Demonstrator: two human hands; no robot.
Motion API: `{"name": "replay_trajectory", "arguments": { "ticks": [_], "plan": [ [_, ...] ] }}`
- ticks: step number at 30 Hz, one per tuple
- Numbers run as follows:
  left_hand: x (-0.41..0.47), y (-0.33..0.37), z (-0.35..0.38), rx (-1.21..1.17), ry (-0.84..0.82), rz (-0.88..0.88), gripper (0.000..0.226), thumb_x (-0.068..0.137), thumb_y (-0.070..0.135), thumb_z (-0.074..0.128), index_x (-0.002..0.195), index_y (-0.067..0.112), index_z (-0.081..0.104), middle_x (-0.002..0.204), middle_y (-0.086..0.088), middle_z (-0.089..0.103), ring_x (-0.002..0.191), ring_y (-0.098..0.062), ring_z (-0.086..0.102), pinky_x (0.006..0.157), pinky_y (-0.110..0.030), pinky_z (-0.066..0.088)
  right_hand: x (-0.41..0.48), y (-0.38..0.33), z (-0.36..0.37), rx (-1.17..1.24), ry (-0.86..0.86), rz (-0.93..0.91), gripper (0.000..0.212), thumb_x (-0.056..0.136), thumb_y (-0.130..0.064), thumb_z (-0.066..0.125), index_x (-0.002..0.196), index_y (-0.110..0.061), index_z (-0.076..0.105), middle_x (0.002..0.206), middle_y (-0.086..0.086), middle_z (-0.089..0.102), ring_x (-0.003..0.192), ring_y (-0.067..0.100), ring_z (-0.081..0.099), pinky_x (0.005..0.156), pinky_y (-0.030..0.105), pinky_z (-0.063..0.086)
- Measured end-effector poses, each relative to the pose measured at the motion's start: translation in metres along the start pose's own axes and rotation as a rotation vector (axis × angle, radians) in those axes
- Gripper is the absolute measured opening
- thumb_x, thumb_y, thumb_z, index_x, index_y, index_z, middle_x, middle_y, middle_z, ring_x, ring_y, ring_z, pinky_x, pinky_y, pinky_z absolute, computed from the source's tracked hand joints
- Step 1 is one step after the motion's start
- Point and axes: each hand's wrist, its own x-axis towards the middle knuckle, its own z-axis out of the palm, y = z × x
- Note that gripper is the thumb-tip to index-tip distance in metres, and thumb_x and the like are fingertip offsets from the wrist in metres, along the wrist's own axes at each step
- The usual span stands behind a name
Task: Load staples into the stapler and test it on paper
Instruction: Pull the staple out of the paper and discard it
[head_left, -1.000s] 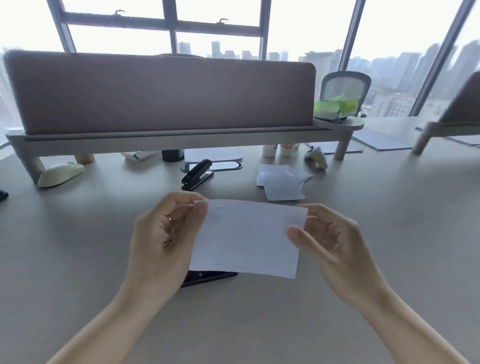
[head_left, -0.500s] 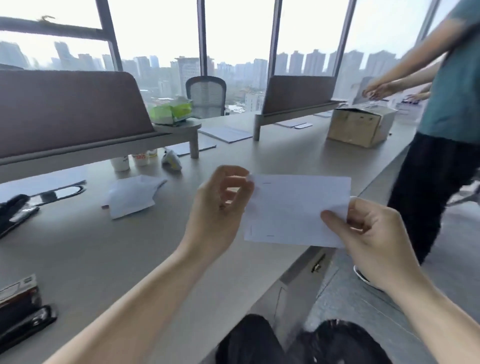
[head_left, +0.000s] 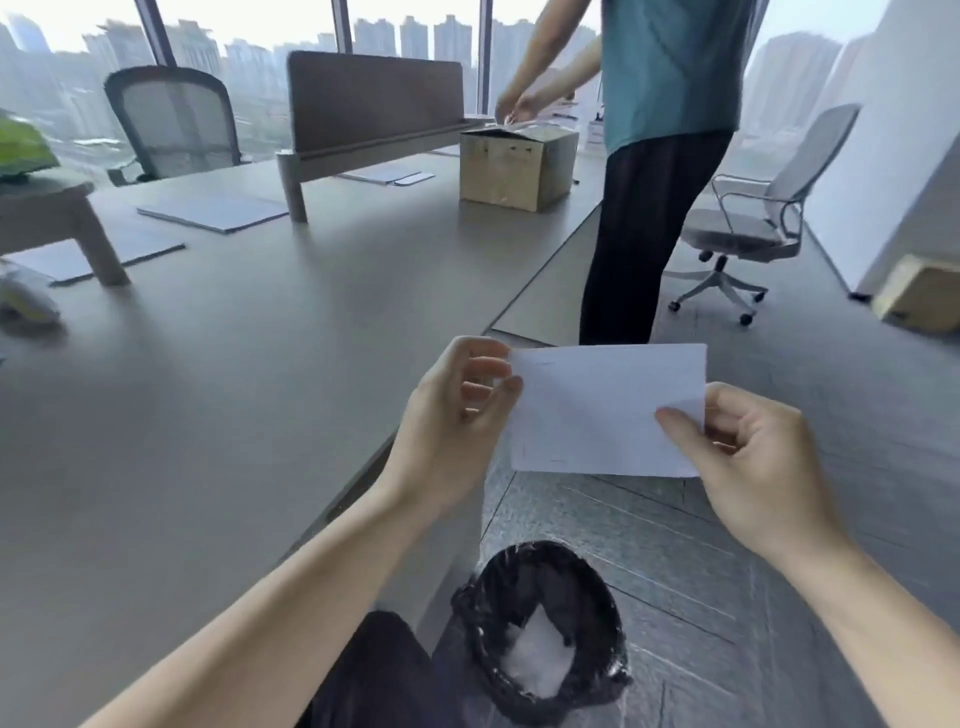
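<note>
Desk (head_left: 218, 395): broad grey surface filling the left of the view, its edge running down toward the seated person's lap; no stapler shows on the visible part. Waste bin (head_left: 540, 631): round, lined with a black bag, on the floor directly below the hands, crumpled white scraps inside. Paper (head_left: 602, 410): one small white rectangular sheet, held up in the air off the desk edge and above the bin, facing the camera roughly flat; faint short marks near its upper left and lower left corners may be staples, too small to confirm. Handling, as judged: very light, thin and limp, liable to crease or tear rather than slip; best taken at opposite short edges with a light pinch, as here, which keeps it taut and readable. Left hand (head_left: 457, 431): thumb and forefinger pinching the sheet's left edge near the top, remaining fingers curled loosely behind. Right hand (head_left: 748, 462): thumb pressed on the front of the lower right corner, fingers folded behind the sheet, closing on it.
</note>
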Motion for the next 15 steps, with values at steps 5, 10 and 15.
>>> {"name": "replay_trajectory", "arguments": {
  "ticks": [5,10,15],
  "plan": [
    [-0.001,-0.027,0.028,0.012,-0.064,-0.042,0.021,0.101,0.023,0.066,0.121,0.027,0.064,0.113,0.013,0.072,0.098,-0.002,0.068,0.083,-0.019,0.055,-0.007,0.046,-0.009,-0.129,0.041,0.082,0.013,0.101,-0.021,0.07,0.091,-0.023,0.077,0.09,-0.016,0.083,0.082,0.019,0.079,0.072,0.037,0.059],
    [-0.003,-0.054,0.047,0.012,-0.133,-0.052,0.019,0.101,0.021,0.066,0.119,0.026,0.065,0.113,0.015,0.072,0.102,-0.004,0.069,0.085,-0.02,0.055,-0.014,0.088,0.007,-0.249,0.029,0.171,0.05,0.103,-0.018,0.066,0.059,-0.036,0.049,0.047,-0.023,0.058,0.041,0.004,0.047,0.043,0.014,0.028],
    [-0.002,-0.084,0.054,-0.011,-0.129,-0.085,0.016,0.101,0.02,0.066,0.116,0.026,0.066,0.109,0.013,0.074,0.098,-0.007,0.07,0.084,-0.022,0.056,-0.018,0.146,0.031,-0.437,-0.059,0.278,0.048,0.104,-0.027,0.059,0.061,-0.01,0.047,0.045,-0.001,0.036,0.049,0.02,0.03,0.051,0.033,0.023]
  ]
}}
